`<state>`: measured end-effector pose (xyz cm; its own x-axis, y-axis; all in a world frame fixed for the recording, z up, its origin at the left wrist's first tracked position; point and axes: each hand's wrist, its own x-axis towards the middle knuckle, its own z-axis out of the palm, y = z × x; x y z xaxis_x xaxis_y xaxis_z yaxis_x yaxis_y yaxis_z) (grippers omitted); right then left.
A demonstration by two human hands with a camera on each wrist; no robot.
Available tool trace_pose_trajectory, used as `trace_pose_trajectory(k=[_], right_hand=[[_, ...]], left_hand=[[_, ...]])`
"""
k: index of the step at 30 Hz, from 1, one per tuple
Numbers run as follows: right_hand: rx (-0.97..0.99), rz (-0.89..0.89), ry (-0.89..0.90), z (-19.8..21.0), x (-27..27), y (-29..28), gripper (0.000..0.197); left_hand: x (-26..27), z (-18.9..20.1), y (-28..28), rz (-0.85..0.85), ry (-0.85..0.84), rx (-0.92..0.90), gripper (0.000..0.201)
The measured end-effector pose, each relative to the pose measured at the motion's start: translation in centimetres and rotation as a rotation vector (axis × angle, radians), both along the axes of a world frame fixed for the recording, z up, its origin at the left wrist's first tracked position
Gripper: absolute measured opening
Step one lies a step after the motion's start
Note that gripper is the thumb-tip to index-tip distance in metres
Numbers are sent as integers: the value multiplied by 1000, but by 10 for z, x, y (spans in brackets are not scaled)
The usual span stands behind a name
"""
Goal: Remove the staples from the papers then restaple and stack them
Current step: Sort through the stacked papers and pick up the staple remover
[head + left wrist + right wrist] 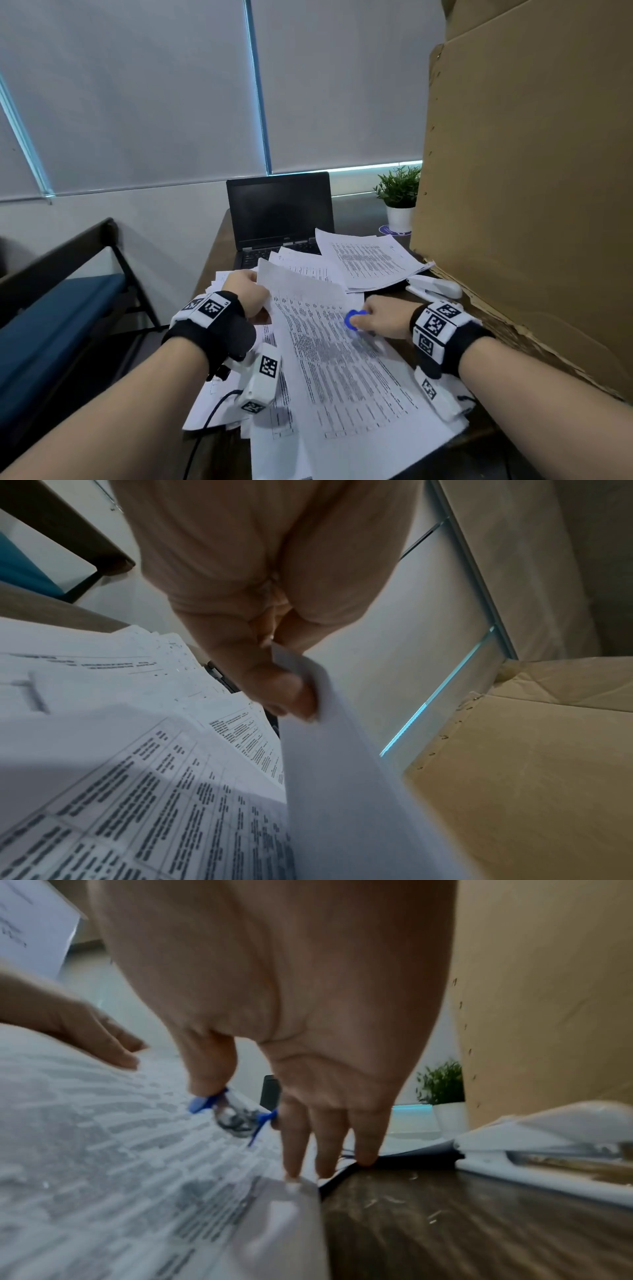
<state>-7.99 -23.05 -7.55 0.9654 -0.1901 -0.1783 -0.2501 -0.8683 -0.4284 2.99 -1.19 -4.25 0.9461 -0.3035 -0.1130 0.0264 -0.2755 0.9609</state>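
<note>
Printed papers [342,373] lie spread over the dark wooden desk [479,1231]. My left hand [251,294] pinches the corner of the top sheet [342,777] between thumb and fingers and holds it lifted off the pile. On the page to its right, my right hand [363,320] grips a blue staple remover [236,1118] between thumb and index finger. Its other fingers [329,1150] touch down at the paper's edge. A white stapler [435,286] lies on the desk just behind the right hand. Another stack of papers [370,260] sits further back.
An open black laptop [281,212] stands at the back of the desk, partly covered by papers. A small potted plant [399,195] is at the back right. A tall cardboard box [531,171] walls off the right side. A blue-seated chair [68,291] stands left.
</note>
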Motion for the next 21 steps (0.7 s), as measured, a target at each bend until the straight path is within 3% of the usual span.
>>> trace_pose_trajectory(k=[3,6,7,9,11,12,16,19,21], right_hand=[[25,-74,-126,6,-5,-6,34],[670,-32,-95,8,-8,7,30],[737,-18,-46,4,-8,9,34],[440,-17,22,-2,-8,-1,39],[36,-100,25,-3,-9,-16,34],[-59,-157,10,-4,-10,-25,30],[-145,-358,-122,-9,-5,-48,32],[-296,-373,-80,-12,-5,-53,30],[-288,-355,-62,-16,-5,-56,25]], left_hand=[[0,5,-1,12,14,-55,32],[2,7,-7,33,25,-83,31],[3,7,-7,39,21,-81,30],[2,9,-9,37,7,-74,29],[0,11,-7,37,-11,-85,30],[-1,12,-5,41,-20,-96,30],[-1,20,-1,66,-51,-130,26],[-1,27,-2,81,-80,-138,24],[-3,30,-6,74,-111,-144,25]])
